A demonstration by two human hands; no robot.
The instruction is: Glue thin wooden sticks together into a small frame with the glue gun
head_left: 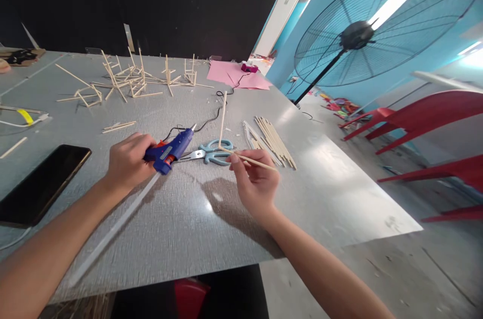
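Note:
My left hand (pixel 130 160) is closed around the handle of a blue hot glue gun (pixel 175 148), its nozzle aimed up and to the right. A long translucent glue stick (pixel 116 228) sticks out of the gun's rear, toward the table's near edge. Between thumb and fingers, my right hand (pixel 258 180) pinches thin wooden sticks (pixel 222 120) joined at an angle; one stands up, another runs back across the hand. Scissors with light blue handles (pixel 217 152) lie on the table between my hands, their blades partly behind the glue gun.
Loose wooden sticks (pixel 275 140) lie beyond my right hand. Several stick frames (pixel 138 80) stand at the back left. A black phone (pixel 43 183) rests at left, pink paper (pixel 222 72) at the back. A large fan (pixel 356 34) and red chairs (pixel 433 123) are to the right.

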